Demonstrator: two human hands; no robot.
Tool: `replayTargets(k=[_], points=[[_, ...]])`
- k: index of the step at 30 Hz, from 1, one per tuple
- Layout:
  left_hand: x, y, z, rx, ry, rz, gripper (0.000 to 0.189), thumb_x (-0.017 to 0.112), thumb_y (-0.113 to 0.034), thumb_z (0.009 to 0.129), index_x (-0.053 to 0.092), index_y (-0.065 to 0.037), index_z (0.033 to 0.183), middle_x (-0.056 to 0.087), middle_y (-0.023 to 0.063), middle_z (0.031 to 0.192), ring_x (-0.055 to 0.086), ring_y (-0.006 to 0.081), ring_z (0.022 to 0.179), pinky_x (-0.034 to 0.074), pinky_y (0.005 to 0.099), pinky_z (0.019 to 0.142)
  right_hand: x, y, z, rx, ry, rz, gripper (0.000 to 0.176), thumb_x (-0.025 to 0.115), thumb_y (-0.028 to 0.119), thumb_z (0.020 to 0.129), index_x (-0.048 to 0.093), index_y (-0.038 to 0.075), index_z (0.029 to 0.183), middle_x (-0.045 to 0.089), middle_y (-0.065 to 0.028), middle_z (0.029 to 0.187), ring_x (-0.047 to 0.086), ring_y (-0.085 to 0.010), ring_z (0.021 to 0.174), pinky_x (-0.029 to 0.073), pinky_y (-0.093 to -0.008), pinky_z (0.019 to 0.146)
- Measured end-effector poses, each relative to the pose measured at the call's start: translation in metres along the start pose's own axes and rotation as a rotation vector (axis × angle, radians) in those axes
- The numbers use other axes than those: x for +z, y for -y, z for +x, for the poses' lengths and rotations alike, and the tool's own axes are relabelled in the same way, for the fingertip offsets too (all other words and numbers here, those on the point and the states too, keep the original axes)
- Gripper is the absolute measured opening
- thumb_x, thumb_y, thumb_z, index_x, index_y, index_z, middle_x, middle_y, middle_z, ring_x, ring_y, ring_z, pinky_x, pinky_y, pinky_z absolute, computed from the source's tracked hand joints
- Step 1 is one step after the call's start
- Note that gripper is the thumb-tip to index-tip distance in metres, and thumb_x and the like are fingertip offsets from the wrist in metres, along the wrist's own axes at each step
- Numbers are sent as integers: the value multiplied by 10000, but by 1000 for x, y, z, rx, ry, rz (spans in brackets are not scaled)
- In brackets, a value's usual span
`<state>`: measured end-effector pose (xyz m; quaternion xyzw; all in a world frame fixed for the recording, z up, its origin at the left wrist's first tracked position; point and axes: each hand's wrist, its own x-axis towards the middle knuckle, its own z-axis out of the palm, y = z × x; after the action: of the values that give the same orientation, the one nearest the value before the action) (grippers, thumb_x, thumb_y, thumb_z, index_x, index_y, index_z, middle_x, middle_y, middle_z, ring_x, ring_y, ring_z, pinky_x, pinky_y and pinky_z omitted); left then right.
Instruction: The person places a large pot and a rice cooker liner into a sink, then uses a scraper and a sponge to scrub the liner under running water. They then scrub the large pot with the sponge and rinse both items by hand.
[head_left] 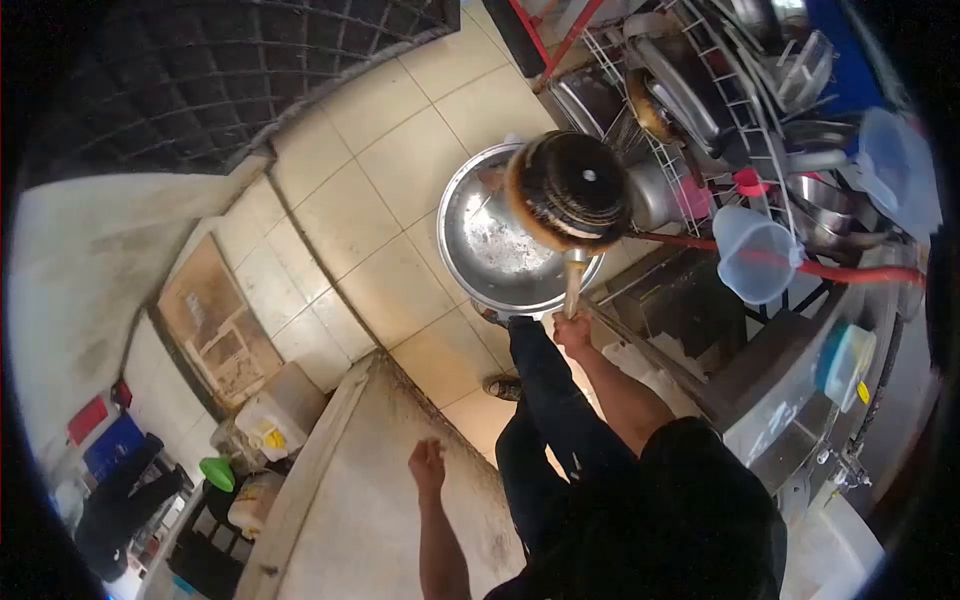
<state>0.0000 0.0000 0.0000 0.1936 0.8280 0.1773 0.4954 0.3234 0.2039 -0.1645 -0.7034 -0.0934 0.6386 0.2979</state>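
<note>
My right hand (573, 333) is closed around the handle of a pan (570, 190), whose blackened, scorched underside faces the camera. The pan hangs over the right part of a large round metal basin (505, 240) and hides some of it. Inside the basin the metal looks wet and shiny. My left hand (428, 462) is raised in the air, away from the basin, with its fingers curled in and nothing visible in them. It is nearest to the pale wall top below it.
On the right a white wire rack (770, 150) holds metal pans and lids. Clear plastic jugs (757, 255) hang beside a red pipe (860, 272). A sponge (848, 365) lies at the sink edge. Bottles and a green funnel (217, 474) stand lower left.
</note>
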Motion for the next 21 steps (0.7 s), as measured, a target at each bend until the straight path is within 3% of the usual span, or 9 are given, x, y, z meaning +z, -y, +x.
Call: replayTargets(k=[1, 2, 3, 5, 7, 10, 13, 19, 21], points=[[-24, -4, -40, -114, 15, 33, 180, 577, -173, 956, 634, -7, 918, 631, 52, 772, 546, 94, 702, 431, 235, 574, -12, -7, -13, -17, -106, -8, 149, 613, 56, 812, 527, 23, 694, 523, -81, 548, 514, -185, 403, 392, -333, 351], [-46, 57, -68, -208, 1, -258, 156, 565, -149, 955, 620, -12, 904, 621, 55, 809, 567, 121, 715, 417, 248, 545, -27, -13, -24, -37, -207, -23, 183, 598, 34, 815, 508, 23, 657, 507, -63, 539, 511, -164, 416, 362, -322, 344], [11, 61, 71, -326, 7, -333, 162, 550, -148, 958, 608, -15, 885, 615, 60, 849, 582, 146, 727, 418, 252, 537, -7, 6, 129, -103, -207, -18, 183, 598, 34, 815, 508, 23, 657, 507, -63, 539, 511, -164, 416, 362, -322, 344], [5, 68, 48, -302, 36, -208, 196, 529, -173, 970, 605, -21, 874, 619, 66, 852, 588, 152, 717, 434, 267, 528, -41, -26, 157, -280, -312, -239, 178, 615, 37, 795, 506, 20, 656, 504, -53, 535, 486, -146, 398, 364, -327, 352], [3, 70, 52, -505, 34, -552, 230, 514, -190, 979, 619, -9, 882, 635, 75, 812, 606, 155, 683, 470, 280, 531, -30, 6, 158, -228, -227, -161, 97, 632, 58, 779, 559, 13, 735, 538, -47, 581, 525, -144, 467, 418, -317, 425], [24, 56, 73, -427, 123, -178, 279, 506, -223, 986, 633, 9, 896, 649, 86, 759, 622, 152, 643, 502, 285, 543, -21, 24, 199, -470, -368, -366, 140, 635, 82, 773, 608, -4, 880, 588, -35, 677, 561, -136, 641, 464, -319, 570], [53, 10, 110, -398, 241, 183, 333, 505, -260, 987, 641, 32, 905, 658, 94, 720, 627, 141, 617, 519, 280, 555, -12, 48, 255, -270, -333, -479, 155, 640, 94, 772, 597, -21, 867, 582, -44, 661, 548, -128, 623, 460, -335, 560], [47, -12, 160, -304, 251, 238, 314, 516, -239, 983, 645, 33, 892, 658, 98, 707, 626, 140, 602, 516, 278, 542, 19, 99, 350, -381, -421, -370, 183, 652, 101, 758, 592, -36, 863, 570, -59, 635, 551, -159, 592, 454, -347, 558], [40, -10, 166, -286, 260, 273, 302, 519, -227, 982, 645, 30, 885, 656, 96, 707, 627, 137, 609, 514, 275, 540, 15, 122, 348, -315, -401, -314, 180, 653, 96, 755, 590, -38, 858, 576, -69, 634, 562, -182, 599, 460, -362, 574]])
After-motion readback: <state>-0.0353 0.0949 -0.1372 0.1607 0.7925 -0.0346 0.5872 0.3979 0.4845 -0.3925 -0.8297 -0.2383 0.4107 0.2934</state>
